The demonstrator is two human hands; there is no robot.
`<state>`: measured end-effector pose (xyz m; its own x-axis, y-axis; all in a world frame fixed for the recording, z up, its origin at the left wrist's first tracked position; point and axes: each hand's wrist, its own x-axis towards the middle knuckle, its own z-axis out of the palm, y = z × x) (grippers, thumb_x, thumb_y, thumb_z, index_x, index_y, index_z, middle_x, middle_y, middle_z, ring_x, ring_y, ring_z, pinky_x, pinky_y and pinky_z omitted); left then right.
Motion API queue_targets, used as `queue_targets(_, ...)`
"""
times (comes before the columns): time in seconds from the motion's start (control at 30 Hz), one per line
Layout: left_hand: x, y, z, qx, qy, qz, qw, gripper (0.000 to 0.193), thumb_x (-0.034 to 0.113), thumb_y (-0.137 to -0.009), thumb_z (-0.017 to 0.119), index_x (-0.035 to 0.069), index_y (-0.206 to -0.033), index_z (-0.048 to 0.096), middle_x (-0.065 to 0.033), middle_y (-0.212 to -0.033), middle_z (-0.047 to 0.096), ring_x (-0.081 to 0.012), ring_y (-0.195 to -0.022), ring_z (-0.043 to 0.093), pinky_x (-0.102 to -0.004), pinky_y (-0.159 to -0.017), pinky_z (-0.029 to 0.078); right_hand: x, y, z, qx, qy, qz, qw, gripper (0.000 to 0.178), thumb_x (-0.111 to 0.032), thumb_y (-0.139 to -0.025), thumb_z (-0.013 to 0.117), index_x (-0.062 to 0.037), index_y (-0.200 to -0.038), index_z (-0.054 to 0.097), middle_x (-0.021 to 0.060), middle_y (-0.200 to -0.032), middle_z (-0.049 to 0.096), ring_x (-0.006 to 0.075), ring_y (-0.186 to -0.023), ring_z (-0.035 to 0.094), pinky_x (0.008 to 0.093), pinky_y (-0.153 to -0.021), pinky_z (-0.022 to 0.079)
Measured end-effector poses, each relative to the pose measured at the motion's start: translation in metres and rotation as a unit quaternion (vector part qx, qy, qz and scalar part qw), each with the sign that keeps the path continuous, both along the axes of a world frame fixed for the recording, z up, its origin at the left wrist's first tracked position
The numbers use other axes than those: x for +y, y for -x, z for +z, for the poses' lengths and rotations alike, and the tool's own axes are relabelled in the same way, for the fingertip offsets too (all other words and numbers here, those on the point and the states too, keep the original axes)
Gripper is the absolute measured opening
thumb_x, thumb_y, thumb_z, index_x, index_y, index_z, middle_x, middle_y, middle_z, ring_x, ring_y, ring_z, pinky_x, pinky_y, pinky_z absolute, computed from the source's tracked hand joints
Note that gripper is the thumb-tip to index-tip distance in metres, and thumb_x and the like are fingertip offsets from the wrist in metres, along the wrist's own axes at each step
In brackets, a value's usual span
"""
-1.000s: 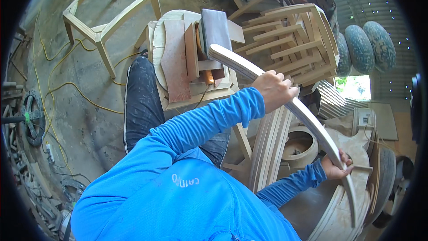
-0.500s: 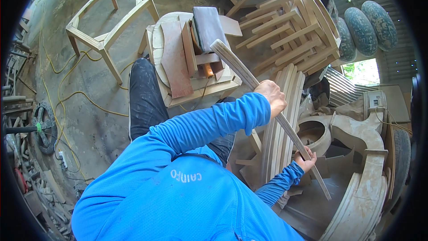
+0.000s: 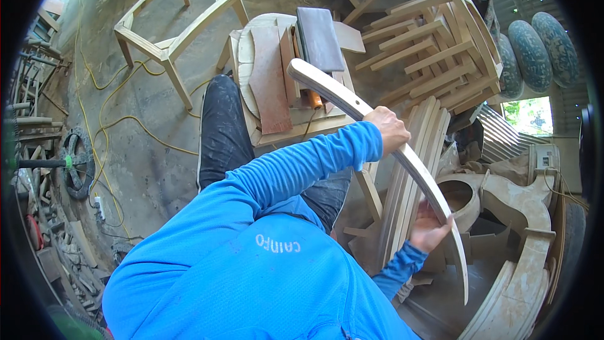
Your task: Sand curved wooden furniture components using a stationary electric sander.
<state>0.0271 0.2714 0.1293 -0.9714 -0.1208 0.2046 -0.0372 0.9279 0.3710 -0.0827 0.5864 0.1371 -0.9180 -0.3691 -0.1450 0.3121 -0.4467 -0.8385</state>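
Observation:
A long, curved wooden strip (image 3: pixel 434 190) slants across in front of me, from its rounded upper end near a sanding block-like grey slab (image 3: pixel 319 38) down to a thin lower tip at the right. A small dark hole shows in its upper part. My left hand (image 3: pixel 387 130) is closed around the strip above its middle. Lower down, my right hand (image 3: pixel 430 232) lies against the strip with its fingers loosely apart, partly hidden behind the wood. The grey slab rests on a stool-like wooden frame (image 3: pixel 302 127), beside curved brown boards (image 3: pixel 269 82) and an orange handle (image 3: pixel 314 99).
Several similar strips (image 3: pixel 412 173) lean together beside my hands. A slatted wooden frame stack (image 3: pixel 440 56) stands beyond, and a bare chair frame (image 3: pixel 170 50) at the far left. A dusty machine (image 3: pixel 522 214) stands at the right. Yellow cord (image 3: pixel 148 132) runs over the floor.
The strip has been turned, so its curve and broad face now show. My right hand has loosened from its pinch on the lower part. The whole view has shifted slightly.

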Motion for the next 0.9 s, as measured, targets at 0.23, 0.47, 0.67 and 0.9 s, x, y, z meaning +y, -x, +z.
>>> queue_targets(0.23, 0.000, 0.002, -0.014, 0.203, 0.025, 0.090, 0.975, 0.021, 0.016, -0.077, 0.075, 0.019, -0.097, 0.069, -0.0025, -0.093, 0.066, -0.0233, -0.091, 0.069, -0.0406, -0.072, 0.051, 0.004, -0.072, 0.120, 0.717, -0.500, -0.011, 0.486, 0.054, -0.012, -0.085, 0.077, -0.0015, -0.135, 0.060, 0.0218, -0.132, 0.064, 0.0379, -0.122, 0.062, 0.0491, -0.106, 0.047)
queue_targets(0.47, -0.001, 0.014, 0.006, 0.378, 0.022, 0.097, 0.921, 0.023, 0.017, -0.075, 0.079, 0.020, -0.094, 0.067, -0.0011, -0.091, 0.063, -0.0210, -0.088, 0.066, -0.0409, -0.079, 0.049, 0.035, -0.038, 0.203, 0.427, -0.744, 0.150, 0.492, 0.066, -0.020, -0.071, 0.088, -0.0042, -0.129, 0.062, 0.0172, -0.110, 0.073, 0.0373, -0.099, 0.071, 0.0427, -0.089, 0.056)
queue_targets(0.67, -0.039, 0.019, 0.010, 0.401, -0.027, 0.033, 0.915, 0.051, 0.054, -0.068, 0.088, 0.018, -0.097, 0.067, -0.0021, -0.094, 0.063, -0.0229, -0.089, 0.065, -0.0413, -0.090, 0.048, 0.031, -0.026, 0.199, 0.495, -0.693, 0.181, 0.491, 0.054, -0.013, -0.066, 0.092, -0.0050, -0.113, 0.065, 0.0174, -0.086, 0.070, 0.0284, -0.075, 0.070, 0.0367, -0.074, 0.056)
queue_targets(0.9, -0.097, 0.003, -0.008, 0.383, -0.088, 0.074, 0.917, 0.074, 0.080, -0.071, 0.072, 0.011, -0.095, 0.071, -0.0067, -0.089, 0.068, -0.0253, -0.088, 0.066, -0.0430, -0.090, 0.047, -0.053, -0.049, 0.237, 0.603, -0.683, 0.194, 0.365, 0.084, -0.014, -0.069, 0.092, -0.0133, -0.143, 0.054, 0.0206, -0.093, 0.072, 0.0359, -0.081, 0.073, 0.0406, -0.073, 0.057)
